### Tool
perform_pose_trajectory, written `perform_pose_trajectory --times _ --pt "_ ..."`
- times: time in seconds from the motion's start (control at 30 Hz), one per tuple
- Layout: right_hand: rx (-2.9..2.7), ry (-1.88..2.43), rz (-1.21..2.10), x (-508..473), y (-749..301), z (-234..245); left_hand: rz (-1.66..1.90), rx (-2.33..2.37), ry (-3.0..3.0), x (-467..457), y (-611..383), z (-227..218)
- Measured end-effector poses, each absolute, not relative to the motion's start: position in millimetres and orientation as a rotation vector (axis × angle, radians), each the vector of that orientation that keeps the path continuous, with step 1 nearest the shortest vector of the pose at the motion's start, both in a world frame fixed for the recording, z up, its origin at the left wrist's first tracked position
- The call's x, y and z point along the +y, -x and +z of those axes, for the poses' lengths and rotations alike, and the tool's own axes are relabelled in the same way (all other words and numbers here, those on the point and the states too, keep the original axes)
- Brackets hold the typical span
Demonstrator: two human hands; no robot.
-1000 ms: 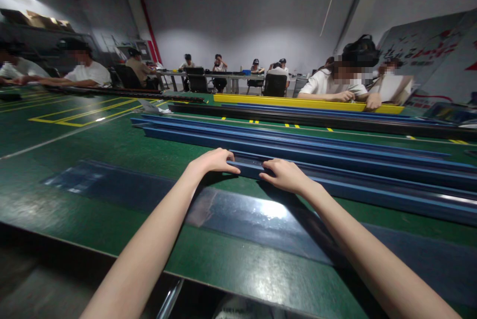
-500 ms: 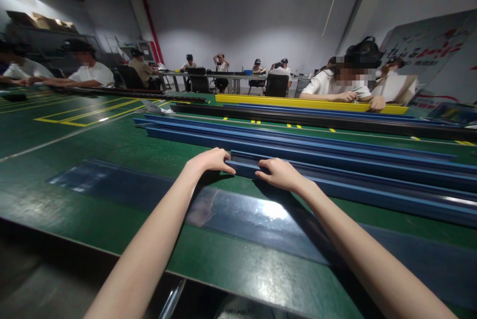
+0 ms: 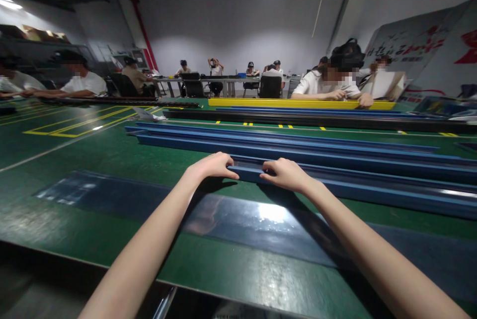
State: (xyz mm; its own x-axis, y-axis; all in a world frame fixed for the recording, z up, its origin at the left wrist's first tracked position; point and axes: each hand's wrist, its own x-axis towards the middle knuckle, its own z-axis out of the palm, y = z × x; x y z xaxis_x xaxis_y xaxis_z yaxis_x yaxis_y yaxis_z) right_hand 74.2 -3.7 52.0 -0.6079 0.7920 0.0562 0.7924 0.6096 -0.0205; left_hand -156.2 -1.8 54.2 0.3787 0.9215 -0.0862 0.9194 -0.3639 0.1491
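Both my hands rest on the near end of a long blue channel rail (image 3: 372, 191) that lies on the green table (image 3: 112, 160) and runs off to the right. My left hand (image 3: 212, 166) curls over the rail's left end, fingertips on its top edge. My right hand (image 3: 285, 175) grips the rail just to the right, fingers folded over the near wall. The fingertips of the two hands are a short gap apart.
More blue rails (image 3: 283, 145) lie parallel behind mine, then a black rail (image 3: 298, 119) and a yellow one (image 3: 298, 104). A dark glossy strip (image 3: 246, 217) lies near the front edge. People sit working at the left, right and far tables.
The hands keep their hold on the rail's end. The view has shifted slightly, so the hands and rail sit a little lower in the picture.
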Motion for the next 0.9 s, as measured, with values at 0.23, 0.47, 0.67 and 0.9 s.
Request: perform_pose_trajectory --times 0.23,0.47,0.67,0.9 --pt "-2.717 1.443 -0.060 -6 -111 52 -0.153 1.676 -2.572 1 107 60" --pt "-2.658 1.517 -0.042 -14 -146 52 -0.147 1.474 -2.710 3 62 59" --pt "-2.630 1.590 -0.040 -19 -182 51 -0.139 1.349 -2.762 4 22 60" --pt "-2.684 1.714 -0.133 -25 -203 57 -0.078 1.266 -2.797 1 -5 62"
